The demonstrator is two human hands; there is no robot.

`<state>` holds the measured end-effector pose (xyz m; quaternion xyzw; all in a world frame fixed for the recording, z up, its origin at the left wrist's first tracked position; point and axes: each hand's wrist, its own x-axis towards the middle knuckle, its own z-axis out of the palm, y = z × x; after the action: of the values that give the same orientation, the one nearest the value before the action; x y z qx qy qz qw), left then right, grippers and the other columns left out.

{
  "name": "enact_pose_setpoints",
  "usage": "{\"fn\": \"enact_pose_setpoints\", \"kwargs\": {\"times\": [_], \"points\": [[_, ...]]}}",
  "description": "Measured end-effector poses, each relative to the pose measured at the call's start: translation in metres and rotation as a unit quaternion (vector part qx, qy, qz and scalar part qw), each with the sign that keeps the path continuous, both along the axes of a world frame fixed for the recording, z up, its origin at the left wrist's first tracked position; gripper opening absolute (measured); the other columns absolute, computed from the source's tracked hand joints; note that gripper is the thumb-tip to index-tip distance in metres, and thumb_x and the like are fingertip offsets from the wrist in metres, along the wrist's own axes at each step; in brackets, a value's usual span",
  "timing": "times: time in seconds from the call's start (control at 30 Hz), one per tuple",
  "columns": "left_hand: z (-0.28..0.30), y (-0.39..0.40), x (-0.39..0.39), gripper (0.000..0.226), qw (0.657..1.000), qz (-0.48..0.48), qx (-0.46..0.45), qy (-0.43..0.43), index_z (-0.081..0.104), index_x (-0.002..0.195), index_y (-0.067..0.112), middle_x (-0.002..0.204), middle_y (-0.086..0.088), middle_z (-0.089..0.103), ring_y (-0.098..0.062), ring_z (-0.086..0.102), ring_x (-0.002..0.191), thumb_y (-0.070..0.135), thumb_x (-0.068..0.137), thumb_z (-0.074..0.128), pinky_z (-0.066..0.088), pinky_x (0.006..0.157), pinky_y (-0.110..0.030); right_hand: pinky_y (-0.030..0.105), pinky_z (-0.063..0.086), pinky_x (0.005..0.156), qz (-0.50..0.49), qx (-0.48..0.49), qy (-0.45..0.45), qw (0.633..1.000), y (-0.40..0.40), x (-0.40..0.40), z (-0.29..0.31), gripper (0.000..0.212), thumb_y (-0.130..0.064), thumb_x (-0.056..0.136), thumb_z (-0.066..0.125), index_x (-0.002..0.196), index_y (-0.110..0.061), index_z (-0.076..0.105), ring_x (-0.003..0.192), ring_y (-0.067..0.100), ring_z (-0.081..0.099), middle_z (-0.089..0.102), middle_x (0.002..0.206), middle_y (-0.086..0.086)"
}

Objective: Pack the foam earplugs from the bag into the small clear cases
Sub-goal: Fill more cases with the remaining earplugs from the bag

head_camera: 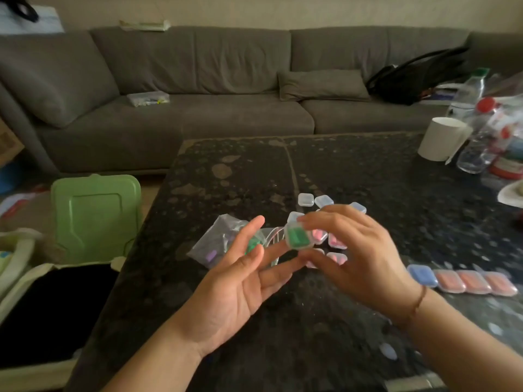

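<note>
- Head view: the right hand [358, 250] pinches a small square clear case [298, 236] of green foam between thumb and fingertips.
- The left hand [235, 281] is spread, palm up, just beside the case.
- A crinkled clear bag [218, 241] lies beyond the left hand.
- Bare speckled stone table [254, 165] stretches beyond both hands.

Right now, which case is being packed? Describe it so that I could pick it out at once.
Start at the dark stone coffee table in front of the grey sofa. Above its near middle, the right hand pinches a small clear case beside the open left hand. It alone is off the table and shows green inside; the filled cases under it show pink.
</note>
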<state>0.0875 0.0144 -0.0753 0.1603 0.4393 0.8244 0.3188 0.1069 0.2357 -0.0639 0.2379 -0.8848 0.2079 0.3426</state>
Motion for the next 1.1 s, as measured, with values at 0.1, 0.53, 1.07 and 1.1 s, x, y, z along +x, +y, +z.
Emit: {"fn": "enact_pose_setpoints", "kwargs": {"times": [0.1,0.53,1.07,1.1], "points": [[0.0,0.001,-0.001,0.083,0.999,-0.003,-0.028,0.021,0.038,0.144,0.031,0.138,-0.015,0.061,-0.036,0.058,0.127,0.043,0.075,0.082,0.043,0.11,-0.04,0.041,0.055,0.079,-0.145,-0.062,-0.062,0.986,0.054,0.001,0.006,0.041,-0.044,0.077,0.074,0.112,-0.027,0.062,0.097,0.019,0.064,0.066,0.108,-0.003],[-0.004,0.012,0.0,0.09,0.997,0.051,-0.054,-0.007,0.054,0.132,0.008,0.125,-0.027,0.065,-0.042,0.065,0.114,0.045,0.059,0.091,0.055,0.096,-0.041,0.034,0.051,0.078,-0.333,-0.01,-0.352,0.875,0.152,0.003,-0.012,0.023,-0.033,0.078,0.077,0.091,-0.039,0.059,0.097,0.019,0.061,0.067,0.115,-0.002],[0.001,0.016,0.005,0.048,0.998,0.024,-0.059,-0.01,0.054,0.129,0.006,0.121,-0.026,0.067,-0.039,0.068,0.109,0.029,0.087,0.057,0.056,0.094,-0.043,0.043,0.044,0.096,-0.407,-0.003,-0.306,0.861,0.086,-0.075,-0.018,0.026,-0.047,0.086,0.067,0.105,-0.03,0.062,0.095,0.023,0.063,0.068,0.093,-0.002],[0.001,0.017,0.005,0.048,0.998,0.019,-0.061,-0.011,0.054,0.128,0.006,0.121,-0.026,0.067,-0.039,0.068,0.108,0.03,0.087,0.058,0.056,0.093,-0.043,0.043,0.041,0.096,-0.41,0.006,-0.294,0.863,0.086,-0.075,-0.017,0.025,-0.045,0.087,0.067,0.106,-0.029,0.063,0.096,0.023,0.063,0.069,0.093,-0.002]]}}
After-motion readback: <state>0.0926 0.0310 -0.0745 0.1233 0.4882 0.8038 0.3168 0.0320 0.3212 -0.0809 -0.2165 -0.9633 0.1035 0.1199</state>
